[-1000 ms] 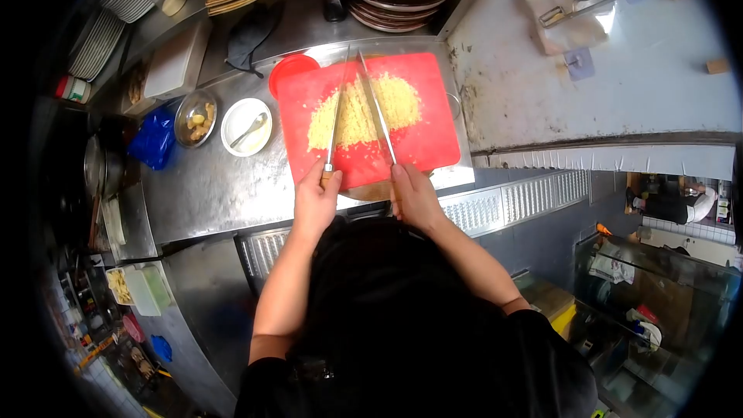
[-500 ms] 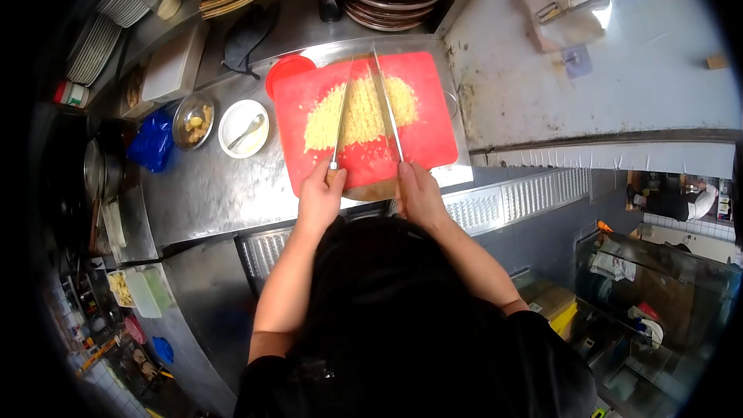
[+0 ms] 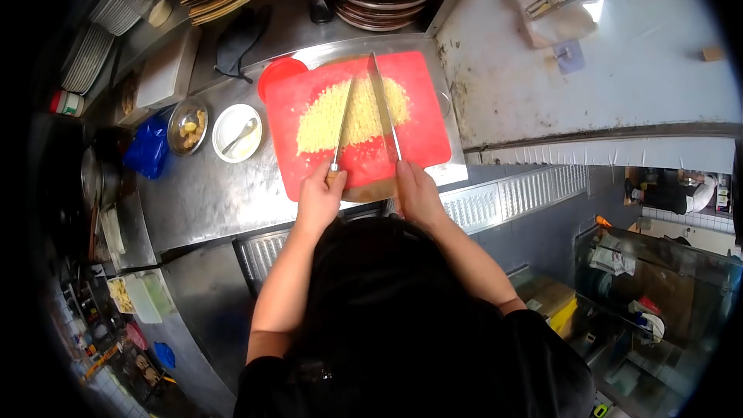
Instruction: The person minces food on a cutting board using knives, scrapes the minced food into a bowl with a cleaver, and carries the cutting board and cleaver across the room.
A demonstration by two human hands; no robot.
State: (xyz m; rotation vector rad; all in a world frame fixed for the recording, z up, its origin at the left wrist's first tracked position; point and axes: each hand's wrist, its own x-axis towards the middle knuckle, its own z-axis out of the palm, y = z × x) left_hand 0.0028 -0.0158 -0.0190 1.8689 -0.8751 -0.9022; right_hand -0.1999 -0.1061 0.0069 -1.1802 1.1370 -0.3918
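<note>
My left hand (image 3: 320,195) is closed around the wooden handle of one knife, whose blade (image 3: 345,120) points away from me. Gripped in my right hand (image 3: 418,192) is a second knife, its wider-looking blade (image 3: 382,101) leaning slightly left toward the tip. Both blades lie over a spread of finely chopped pale yellow food (image 3: 319,122), on a red cutting board (image 3: 280,166). I cannot tell whether the edges touch the board. Under the red board, the rim of a round brown board (image 3: 371,192) shows at the near side. My right hand hides its knife's handle.
Left of the board stand a white bowl (image 3: 224,124) with a spoon and a metal bowl (image 3: 175,125) holding brownish pieces. Beside them lies a blue plastic bag (image 3: 147,147). A red lid (image 3: 272,76) shows behind the board. Stacked plates (image 3: 387,1) sit on the shelf behind.
The counter and board have shifted slightly left in view. Relative to the board, both knives are a little farther right, with their tips nearer to me. Both hands keep their grip.
</note>
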